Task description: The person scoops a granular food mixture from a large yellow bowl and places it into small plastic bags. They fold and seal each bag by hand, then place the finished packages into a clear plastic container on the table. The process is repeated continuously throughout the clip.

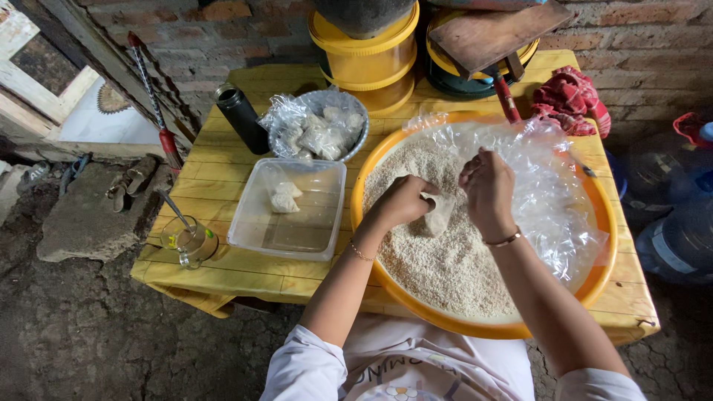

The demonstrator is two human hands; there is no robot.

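Small clear plastic bag [440, 214] sits over the middle of the big orange basin [605, 223], directly between both hands, just above the heap of pale grain [445, 260] that fills the basin's near-left half. Left hand [405, 200] is closed around the bag's left edge, fingers curled, pinching the mouth; the bag lies just to its right, touching. Right hand [486, 186] is above and right of the bag, fingers bunched narrow and pointing down at the opening; can't tell if it holds grain or touches the plastic. Left hand is the nearer one, it has the grip. Bag's long axis runs from upper left to lower right in the head view, mouth up toward the hands, lower end hanging toward the grain. Loose clear plastic sheet [549, 193] lines the basin's right half. Left of the basin, on the yellow wooden table [215, 178]: clear rectangular tub [256, 230] with a couple of filled bags, metal bowl [356, 141] of more filled bags behind it, black bottle [241, 117], glass mug [186, 241] with a spoon near the table's left edge
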